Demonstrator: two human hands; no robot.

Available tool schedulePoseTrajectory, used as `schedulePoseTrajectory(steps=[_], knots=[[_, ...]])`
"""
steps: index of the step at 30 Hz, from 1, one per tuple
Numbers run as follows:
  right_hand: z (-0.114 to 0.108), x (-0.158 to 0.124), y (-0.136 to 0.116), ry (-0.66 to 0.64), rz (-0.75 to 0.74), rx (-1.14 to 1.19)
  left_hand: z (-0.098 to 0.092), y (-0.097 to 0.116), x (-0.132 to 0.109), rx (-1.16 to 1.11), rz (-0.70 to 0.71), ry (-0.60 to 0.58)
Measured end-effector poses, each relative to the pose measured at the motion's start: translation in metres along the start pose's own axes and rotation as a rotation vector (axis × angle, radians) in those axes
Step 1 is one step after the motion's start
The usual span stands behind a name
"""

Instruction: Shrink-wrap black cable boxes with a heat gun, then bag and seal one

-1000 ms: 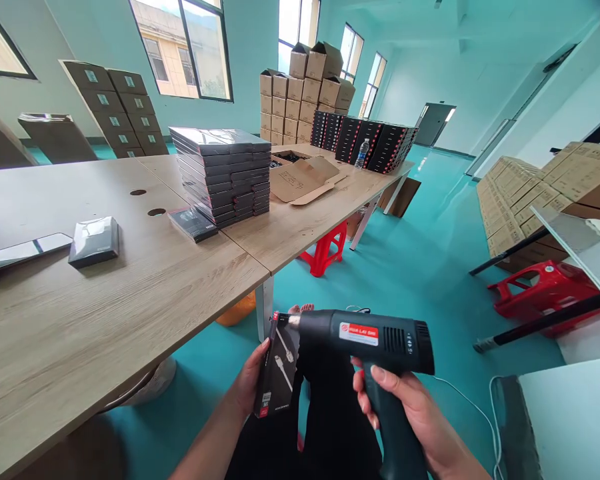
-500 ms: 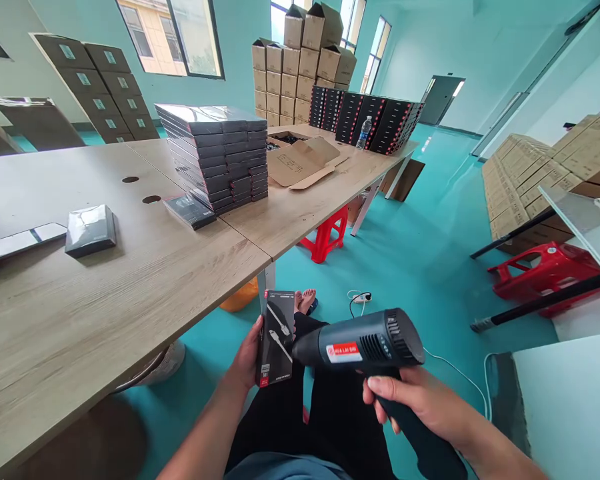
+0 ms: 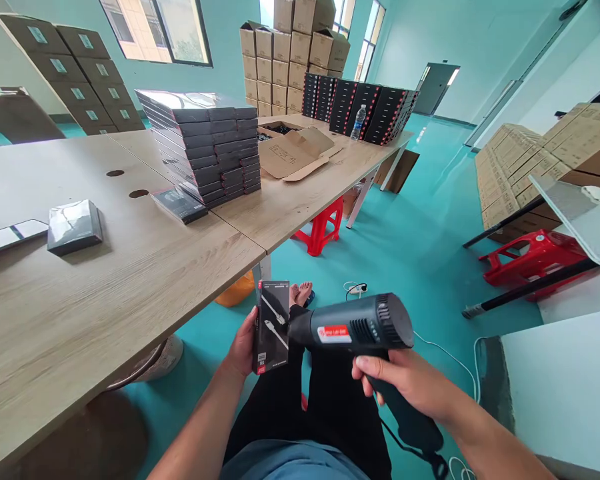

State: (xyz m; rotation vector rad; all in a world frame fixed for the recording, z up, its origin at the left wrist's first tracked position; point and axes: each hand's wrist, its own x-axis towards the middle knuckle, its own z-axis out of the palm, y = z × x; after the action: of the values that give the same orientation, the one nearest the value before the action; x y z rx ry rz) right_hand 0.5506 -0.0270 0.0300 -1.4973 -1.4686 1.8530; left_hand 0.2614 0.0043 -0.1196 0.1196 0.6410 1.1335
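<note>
Clock positions are read from the black box (image 3: 273, 327), printed with a cable and held off the table (image 3: 180, 280), near its edge. The box is gripped along its 9 o'clock side by the left hand (image 3: 243, 347); the fingers behind are hidden. A heat gun (image 3: 353, 323) is held at 3 o'clock, its handle wrapped by the right hand (image 3: 397, 380) at 4 o'clock. The nozzle is directed at the box; contact cannot be told. On the table, a wrapped box (image 3: 74, 227) is noted at 10 o'clock, stacked dark boxes (image 3: 215, 150) at 11, a spread-flapped carton (image 3: 295, 157) at 12.
</note>
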Motion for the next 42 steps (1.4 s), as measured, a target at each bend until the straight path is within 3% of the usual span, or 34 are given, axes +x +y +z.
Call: schedulePoseTrajectory(steps=[2, 6, 11, 16, 19, 23, 28, 31, 33, 36, 38, 42], knots=[[0.004, -0.001, 0.008, 0.022, -0.002, 0.012, 0.003, 0.0, 0.0, -0.008, 0.022, 0.008], [0.013, -0.004, 0.022, -0.136, 0.106, 0.028, 0.006, -0.001, 0.001, -0.025, 0.032, 0.004], [0.009, -0.005, 0.023, 0.042, 0.03, 0.143, 0.0, 0.001, 0.003, -0.033, 0.085, 0.035], [0.009, -0.012, 0.032, -0.111, 0.12, 0.088, -0.002, 0.003, 0.005, -0.046, 0.114, -0.014], [0.023, -0.016, 0.038, -0.058, 0.058, 0.197, 0.003, -0.001, 0.008, -0.103, 0.167, -0.014], [0.035, -0.021, 0.041, -0.091, 0.12, 0.225, 0.008, -0.005, 0.009, -0.156, 0.172, -0.003], [0.027, -0.029, 0.046, 0.103, 0.075, 0.204, 0.011, -0.004, 0.008, -0.179, 0.184, -0.018], [0.026, -0.035, 0.048, -0.027, 0.185, 0.206, 0.013, -0.003, 0.007, -0.15, 0.166, 0.01], [0.025, -0.035, 0.047, -0.02, 0.183, 0.28, 0.011, -0.004, 0.006, -0.123, 0.126, 0.017], [0.017, -0.025, 0.044, 0.207, 0.086, 0.556, 0.006, -0.005, 0.0, -0.069, 0.02, -0.015], [0.007, -0.015, 0.041, 0.288, 0.054, 0.766, 0.004, -0.007, -0.004, -0.028, -0.039, -0.045], [-0.009, -0.003, 0.036, 0.241, 0.076, 0.952, 0.004, -0.011, -0.01, 0.032, -0.1, -0.096]])
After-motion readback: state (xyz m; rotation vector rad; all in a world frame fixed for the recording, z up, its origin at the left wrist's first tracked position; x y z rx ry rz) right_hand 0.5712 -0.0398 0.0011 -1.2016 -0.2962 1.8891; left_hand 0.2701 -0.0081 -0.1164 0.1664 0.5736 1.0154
